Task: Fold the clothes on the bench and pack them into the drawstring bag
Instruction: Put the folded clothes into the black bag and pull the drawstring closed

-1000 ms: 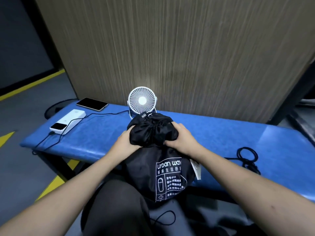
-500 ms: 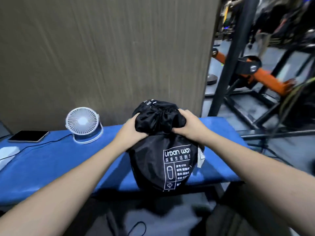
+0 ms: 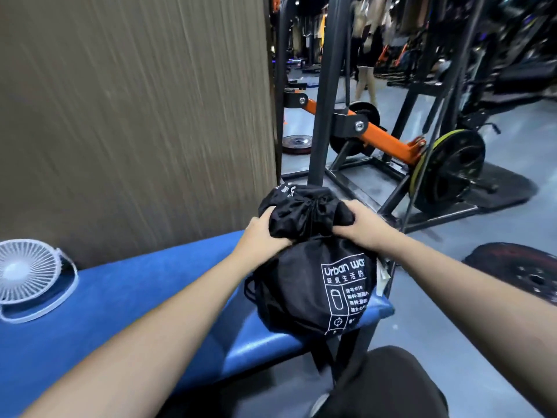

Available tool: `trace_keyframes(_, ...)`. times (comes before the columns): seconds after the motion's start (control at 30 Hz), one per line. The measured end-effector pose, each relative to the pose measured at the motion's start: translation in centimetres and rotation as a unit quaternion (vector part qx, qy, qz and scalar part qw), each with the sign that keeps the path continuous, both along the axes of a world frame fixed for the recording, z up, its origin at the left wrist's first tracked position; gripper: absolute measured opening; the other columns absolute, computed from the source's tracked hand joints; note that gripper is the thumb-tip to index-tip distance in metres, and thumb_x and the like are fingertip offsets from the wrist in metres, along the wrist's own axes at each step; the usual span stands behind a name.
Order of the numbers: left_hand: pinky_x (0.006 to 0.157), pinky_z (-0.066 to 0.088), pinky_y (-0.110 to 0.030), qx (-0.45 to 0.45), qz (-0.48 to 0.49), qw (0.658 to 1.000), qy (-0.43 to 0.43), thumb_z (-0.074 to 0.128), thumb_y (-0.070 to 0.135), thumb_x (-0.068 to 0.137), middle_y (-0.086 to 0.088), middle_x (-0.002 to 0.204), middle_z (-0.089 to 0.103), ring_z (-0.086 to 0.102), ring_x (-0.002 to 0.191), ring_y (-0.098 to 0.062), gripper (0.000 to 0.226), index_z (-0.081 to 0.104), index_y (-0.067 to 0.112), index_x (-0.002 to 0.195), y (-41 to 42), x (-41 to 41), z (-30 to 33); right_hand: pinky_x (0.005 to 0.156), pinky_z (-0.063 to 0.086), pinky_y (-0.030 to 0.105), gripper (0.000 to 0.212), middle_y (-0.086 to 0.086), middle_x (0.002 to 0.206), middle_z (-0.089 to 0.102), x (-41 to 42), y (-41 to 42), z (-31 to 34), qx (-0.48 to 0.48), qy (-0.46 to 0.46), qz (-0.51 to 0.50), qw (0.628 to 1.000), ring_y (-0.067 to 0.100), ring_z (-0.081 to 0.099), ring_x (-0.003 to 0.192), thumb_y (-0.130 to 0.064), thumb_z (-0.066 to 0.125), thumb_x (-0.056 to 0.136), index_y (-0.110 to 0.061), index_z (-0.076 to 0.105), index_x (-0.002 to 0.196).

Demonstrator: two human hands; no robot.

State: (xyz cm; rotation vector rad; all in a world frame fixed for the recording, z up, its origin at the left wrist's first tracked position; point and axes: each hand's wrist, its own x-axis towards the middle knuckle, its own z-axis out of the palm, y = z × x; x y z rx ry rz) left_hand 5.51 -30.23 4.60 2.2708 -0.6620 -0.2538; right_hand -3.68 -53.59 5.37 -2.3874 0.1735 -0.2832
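A full black drawstring bag (image 3: pixel 316 285) with white print stands at the right end of the blue bench (image 3: pixel 144 297). Its mouth is bunched closed at the top. My left hand (image 3: pixel 262 236) grips the gathered neck from the left, and my right hand (image 3: pixel 360 223) grips it from the right. No loose clothes show on the bench; whatever is inside the bag is hidden.
A small white fan (image 3: pixel 28 274) stands on the bench at the far left. A wood-grain wall panel (image 3: pixel 135 116) rises behind. Right of the bench stand a black and orange weight machine (image 3: pixel 385 137), a weight plate (image 3: pixel 449 170) and another plate (image 3: pixel 521 270) on the floor.
Both hands have carried the bag along the bench to its right end. The view has swung right, so the fan sits at the left edge and the phone and power bank are out of frame.
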Motion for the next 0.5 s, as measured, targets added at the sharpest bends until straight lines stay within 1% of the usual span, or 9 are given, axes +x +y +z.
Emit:
trace_keyframes(0.07, 0.107, 0.04, -0.037, 0.048, -0.01, 0.997, 0.052, 0.068, 0.053, 0.075, -0.018, 0.136, 0.049, 0.05, 0.128, -0.036, 0.088, 0.03, 0.03, 0.151, -0.8, -0.1, -2.4, 0.09, 0.051, 0.04, 0.032, 0.015, 0.105, 0.071, 0.2, -0.6, -3.4, -0.025, 0.064, -0.003, 0.998, 0.024, 0.066, 0.101, -0.022, 0.08, 0.079, -0.009, 0.068, 0.106)
trace_keyframes(0.1, 0.108, 0.037, -0.036, 0.069, 0.005, 0.994, 0.086, 0.059, 0.054, 0.084, -0.021, 0.138, 0.044, 0.047, 0.129, -0.039, 0.082, 0.027, 0.025, 0.154, -0.9, -0.3, -3.6, 0.097, 0.047, 0.043, 0.041, 0.017, 0.115, 0.067, 0.4, -0.7, -5.1, -0.04, 0.087, -0.009, 0.995, 0.028, 0.062, 0.111, -0.03, 0.079, 0.08, -0.013, 0.067, 0.115)
trace_keyframes(0.13, 0.108, 0.035, -0.037, 0.096, 0.024, 0.99, 0.099, 0.049, 0.058, 0.086, -0.022, 0.139, 0.04, 0.044, 0.13, -0.039, 0.079, 0.026, 0.023, 0.154, -0.8, -0.3, -4.7, 0.105, 0.041, 0.045, 0.049, 0.019, 0.125, 0.06, 0.6, -0.7, -6.3, -0.044, 0.104, -0.015, 0.993, 0.032, 0.055, 0.121, -0.033, 0.078, 0.083, -0.016, 0.063, 0.126)
trace_keyframes(0.17, 0.109, 0.033, -0.039, 0.114, 0.031, 0.988, 0.1, 0.043, 0.059, 0.088, -0.021, 0.141, 0.037, 0.042, 0.131, -0.039, 0.076, 0.025, 0.024, 0.153, -0.6, -0.2, -5.7, 0.11, 0.035, 0.046, 0.054, 0.02, 0.132, 0.054, 0.8, -0.6, -7.1, -0.044, 0.113, -0.02, 0.992, 0.035, 0.049, 0.127, -0.032, 0.075, 0.086, -0.018, 0.058, 0.135)
trace_keyframes(0.2, 0.111, 0.032, -0.041, 0.123, 0.024, 0.988, 0.092, 0.043, 0.056, 0.09, -0.02, 0.142, 0.034, 0.04, 0.131, -0.04, 0.073, 0.022, 0.028, 0.154, -0.5, 0.0, -6.4, 0.112, 0.032, 0.045, 0.057, 0.02, 0.135, 0.051, 1.2, -0.6, -7.4, -0.047, 0.116, -0.024, 0.992, 0.037, 0.046, 0.13, -0.032, 0.073, 0.088, -0.02, 0.053, 0.14)
trace_keyframes(0.3, 0.111, 0.031, -0.043, 0.143, 0.003, 0.985, 0.096, 0.046, 0.037, 0.1, -0.019, 0.14, 0.03, 0.038, 0.13, -0.041, 0.063, 0.015, 0.036, 0.155, 0.1, 0.7, -6.6, 0.112, 0.032, 0.045, 0.059, 0.018, 0.134, 0.049, 1.6, -0.4, -7.0, -0.052, 0.132, -0.019, 0.99, 0.037, 0.044, 0.129, -0.038, 0.07, 0.089, -0.025, 0.049, 0.142)
trace_keyframes(0.37, 0.11, 0.033, -0.042, 0.16, -0.016, 0.982, 0.095, 0.046, 0.039, 0.098, -0.019, 0.135, 0.034, 0.042, 0.125, -0.04, 0.064, 0.016, 0.036, 0.154, 0.3, 0.8, -5.7, 0.111, 0.034, 0.045, 0.06, 0.015, 0.13, 0.052, 1.1, -0.2, -6.5, -0.054, 0.133, -0.023, 0.989, 0.036, 0.046, 0.127, -0.046, 0.07, 0.086, -0.03, 0.05, 0.14)
trace_keyframes(0.43, 0.11, 0.036, -0.044, 0.164, -0.044, 0.981, 0.091, 0.05, 0.053, 0.081, -0.017, 0.129, 0.041, 0.047, 0.12, -0.04, 0.075, 0.023, 0.044, 0.15, 1.0, 0.5, -4.5, 0.108, 0.039, 0.046, 0.069, 0.008, 0.124, 0.055, 0.9, -0.4, -6.4, -0.053, 0.128, -0.039, 0.99, 0.032, 0.049, 0.124, -0.064, 0.065, 0.071, -0.037, 0.052, 0.134)
trace_keyframes(0.5, 0.109, 0.04, -0.044, 0.142, -0.056, 0.985, 0.085, 0.05, 0.064, 0.066, -0.011, 0.126, 0.049, 0.052, 0.118, -0.032, 0.075, 0.035, 0.055, 0.139, 2.2, 0.9, -4.4, 0.108, 0.039, 0.048, 0.079, 0.003, 0.126, 0.055, 0.6, -0.4, -5.8, -0.046, 0.119, -0.048, 0.991, 0.025, 0.048, 0.126, -0.07, 0.055, 0.06, -0.043, 0.051, 0.134)
